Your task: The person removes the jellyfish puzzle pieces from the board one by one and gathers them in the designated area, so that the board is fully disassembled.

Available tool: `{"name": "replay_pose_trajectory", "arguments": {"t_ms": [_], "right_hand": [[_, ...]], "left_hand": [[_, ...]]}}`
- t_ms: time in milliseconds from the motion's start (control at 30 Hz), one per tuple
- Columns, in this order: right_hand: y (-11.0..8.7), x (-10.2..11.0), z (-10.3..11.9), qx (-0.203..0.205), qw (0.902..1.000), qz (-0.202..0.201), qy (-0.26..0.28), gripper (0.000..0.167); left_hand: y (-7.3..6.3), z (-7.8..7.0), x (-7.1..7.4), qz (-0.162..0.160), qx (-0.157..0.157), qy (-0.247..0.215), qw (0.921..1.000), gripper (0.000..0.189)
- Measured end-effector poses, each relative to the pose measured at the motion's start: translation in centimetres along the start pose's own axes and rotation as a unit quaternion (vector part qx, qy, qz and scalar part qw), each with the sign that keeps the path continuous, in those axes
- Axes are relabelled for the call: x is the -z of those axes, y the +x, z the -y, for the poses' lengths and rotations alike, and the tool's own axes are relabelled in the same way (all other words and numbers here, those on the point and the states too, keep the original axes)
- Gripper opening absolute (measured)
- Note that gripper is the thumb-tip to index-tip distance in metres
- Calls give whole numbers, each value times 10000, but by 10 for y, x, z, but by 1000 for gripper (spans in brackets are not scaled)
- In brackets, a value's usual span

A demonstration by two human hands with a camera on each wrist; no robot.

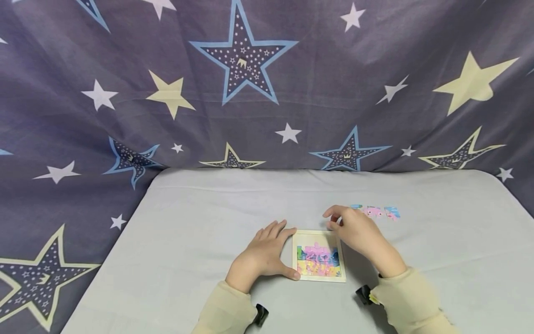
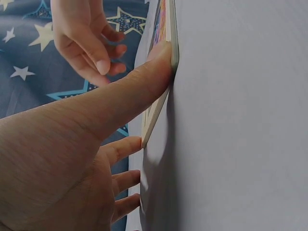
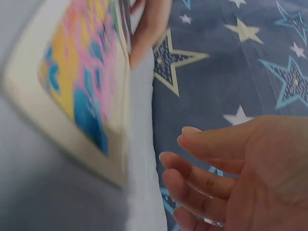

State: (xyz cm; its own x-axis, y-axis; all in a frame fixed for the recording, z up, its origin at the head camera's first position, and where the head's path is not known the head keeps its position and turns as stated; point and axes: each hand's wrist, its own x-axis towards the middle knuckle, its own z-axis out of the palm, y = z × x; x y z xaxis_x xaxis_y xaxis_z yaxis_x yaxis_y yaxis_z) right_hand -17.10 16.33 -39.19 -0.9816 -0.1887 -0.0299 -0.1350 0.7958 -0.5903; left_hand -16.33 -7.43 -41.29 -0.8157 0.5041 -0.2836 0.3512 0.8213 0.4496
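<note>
A wooden-framed jigsaw puzzle [image 1: 319, 256] lies on the white surface, its lower part filled with pink, blue and yellow pieces. Bare tray [image 1: 310, 238] shows along its upper part. My left hand [image 1: 267, 253] spans the puzzle's left side, with its thumb resting on the near corner and its index finger touching the far one. The other fingers lie straight on the cloth. Above the far right corner hovers my right hand [image 1: 354, 229], loosely bent. In the right wrist view nothing shows between the right hand's fingers [image 3: 207, 180].
Several loose puzzle pieces [image 1: 374, 212], pink and blue, lie beyond the right hand, which partly covers them. The white cloth [image 1: 200, 222] spreads around the puzzle. A dark star-patterned curtain [image 1: 267, 116] hangs behind and along the left side.
</note>
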Motion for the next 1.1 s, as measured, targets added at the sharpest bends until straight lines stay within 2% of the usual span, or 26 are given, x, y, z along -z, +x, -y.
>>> {"name": "replay_pose_trajectory", "arguments": {"t_ms": [300, 633, 833, 1100], "right_hand": [[-2, -19, 10, 443, 9981, 420, 77, 13], [-6, -30, 18, 792, 9914, 1039, 117, 16], [-10, -35, 23, 804, 9892, 1206, -201, 21], [-10, -40, 24, 912, 9877, 1239, -287, 24]], "left_hand": [[2, 0, 0, 1, -19, 88, 10000, 104], [-1, 0, 1, -9, -65, 6, 10000, 105], [1, 2, -1, 9, -45, -5, 10000, 104], [0, 0, 2, -2, -7, 2, 10000, 104]]}}
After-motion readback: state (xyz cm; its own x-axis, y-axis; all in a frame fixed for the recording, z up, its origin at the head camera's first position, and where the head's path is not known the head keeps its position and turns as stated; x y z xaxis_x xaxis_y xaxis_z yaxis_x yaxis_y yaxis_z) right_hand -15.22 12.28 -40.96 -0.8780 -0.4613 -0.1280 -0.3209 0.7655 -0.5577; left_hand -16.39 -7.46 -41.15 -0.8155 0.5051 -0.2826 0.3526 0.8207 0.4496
